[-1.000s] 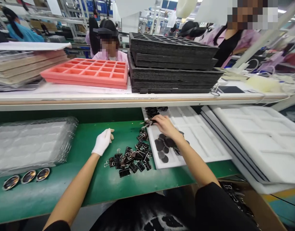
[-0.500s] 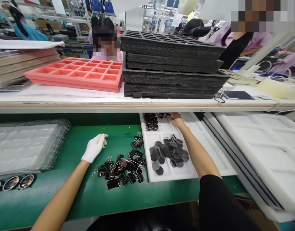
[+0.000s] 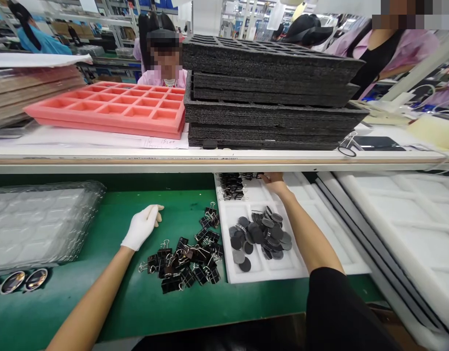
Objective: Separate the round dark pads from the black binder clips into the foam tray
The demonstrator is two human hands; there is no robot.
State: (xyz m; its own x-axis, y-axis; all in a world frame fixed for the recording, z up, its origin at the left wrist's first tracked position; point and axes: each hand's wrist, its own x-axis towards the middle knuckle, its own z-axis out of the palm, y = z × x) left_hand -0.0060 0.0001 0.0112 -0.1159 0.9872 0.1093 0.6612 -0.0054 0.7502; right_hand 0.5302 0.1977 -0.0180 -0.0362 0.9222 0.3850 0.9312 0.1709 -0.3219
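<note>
Several clips (image 3: 233, 186) beside right hand (image 3: 275, 182).

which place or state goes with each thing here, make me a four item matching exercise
1. left hand
2. right hand
3. dark round discs
4. red foam tray

A. on the shelf
B. bare, by binder clips
C. white-gloved
D. heaped in a white foam tray

Pairs: 1-C; 2-B; 3-D; 4-A

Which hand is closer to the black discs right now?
Right. The right hand is just beyond the discs, at the far part of the white tray holding them. The gloved left hand is well off to their left, over the green table.
</note>
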